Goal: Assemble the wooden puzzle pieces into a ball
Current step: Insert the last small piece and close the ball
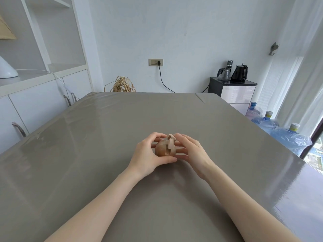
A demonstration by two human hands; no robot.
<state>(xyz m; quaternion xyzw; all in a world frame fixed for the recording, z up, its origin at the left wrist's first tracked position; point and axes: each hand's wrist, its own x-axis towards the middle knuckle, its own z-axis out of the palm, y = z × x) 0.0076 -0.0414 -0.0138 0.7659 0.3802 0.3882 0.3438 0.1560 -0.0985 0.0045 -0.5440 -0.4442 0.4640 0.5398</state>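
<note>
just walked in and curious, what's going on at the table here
A person is putting together a wooden puzzle ball on a grey table. Both hands cup it: the left hand curls round its left side, the right hand round its right. The ball is mostly formed but not finished, since a notched piece still sticks up out of the top.

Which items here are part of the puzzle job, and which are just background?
In use: wooden puzzle ball, partly assembled; left hand and right hand gripping it; table.

Background: kettles, black cabinet, water bottles, wall socket, woven basket.
</note>
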